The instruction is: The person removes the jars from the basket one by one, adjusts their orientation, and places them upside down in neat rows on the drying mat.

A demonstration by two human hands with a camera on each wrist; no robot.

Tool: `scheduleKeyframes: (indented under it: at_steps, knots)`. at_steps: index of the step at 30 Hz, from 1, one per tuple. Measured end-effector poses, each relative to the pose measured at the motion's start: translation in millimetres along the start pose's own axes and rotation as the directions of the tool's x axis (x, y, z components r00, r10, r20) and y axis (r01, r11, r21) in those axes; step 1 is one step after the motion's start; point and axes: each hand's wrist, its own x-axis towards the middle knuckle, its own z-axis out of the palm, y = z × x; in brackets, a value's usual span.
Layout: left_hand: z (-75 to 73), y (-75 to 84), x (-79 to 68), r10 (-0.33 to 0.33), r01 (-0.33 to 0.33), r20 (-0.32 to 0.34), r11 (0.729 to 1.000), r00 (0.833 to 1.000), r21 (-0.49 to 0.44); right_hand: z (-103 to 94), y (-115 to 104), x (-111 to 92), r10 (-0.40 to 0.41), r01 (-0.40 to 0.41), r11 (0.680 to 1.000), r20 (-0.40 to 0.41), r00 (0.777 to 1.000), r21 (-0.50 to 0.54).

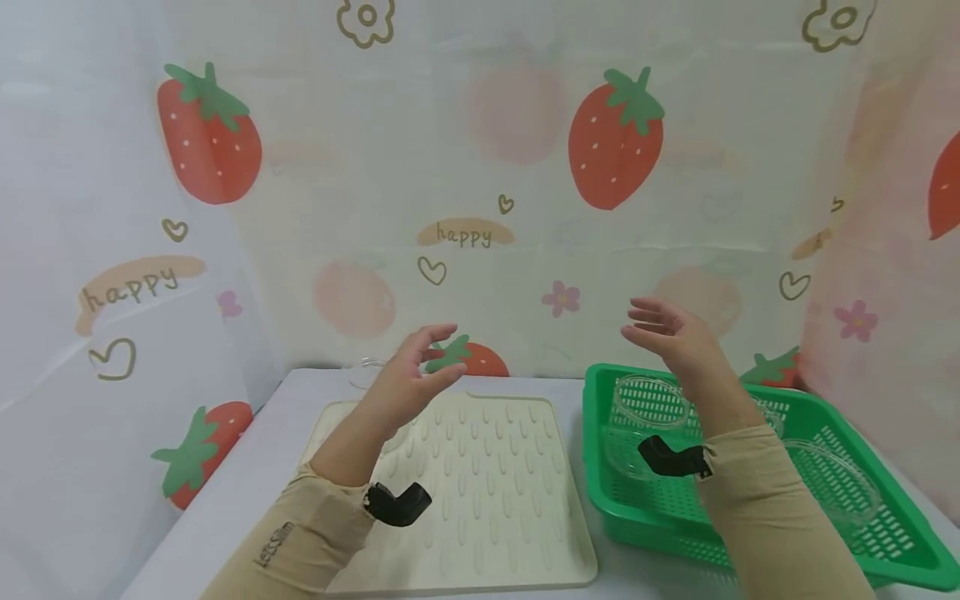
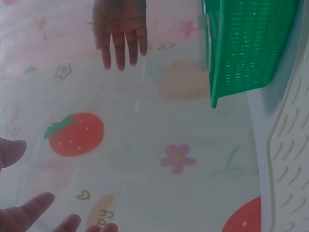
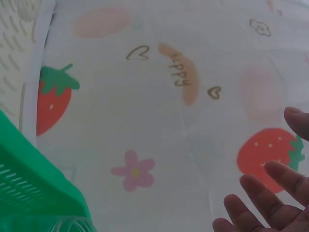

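Note:
My left hand (image 1: 408, 379) is raised above the far left part of a cream mat (image 1: 495, 483) with rows of raised ridges. Its fingers are loosely spread and hold nothing. Over the far side of a green plastic basket (image 1: 600, 508) hovers my right hand (image 1: 686, 337), also with relaxed fingers and nothing in it. In the left wrist view the right hand (image 2: 120, 29) shows its palm with straight fingers. Several clear round dishes sit in the basket, among them a clear dish (image 1: 651, 403) at its back and a larger one (image 1: 832, 479) at the right.
A clear round dish (image 1: 364, 363) shows past the mat's far left corner, and part of another lies on the mat, partly covered by the left hand. The white table (image 1: 247, 500) is bordered by a strawberry-printed curtain (image 1: 480, 167) at the back and both sides.

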Motion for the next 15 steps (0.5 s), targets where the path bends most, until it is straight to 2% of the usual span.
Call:
scheduleKeyframes:
  at_steps: [5,12,15]
  knots:
    - [3.8,3.4,1.7,-0.018,0.019,0.027,0.999,0.999,-0.043,-9.8,10.3,-5.1,0.014,-0.013,0.999,0.011,1.0,-0.042]
    - [8.0,29.6,-4.8,-0.042,0.047,0.06,0.996,0.997,-0.078,-19.6,23.3,-9.3,-0.008,0.01,0.996,0.019,1.0,-0.092]
    - [12.6,28.7,-3.7,-0.057,0.062,0.065,0.995,0.996,-0.083,-23.3,29.5,-10.3,0.0,0.004,0.993,0.033,0.999,-0.115]
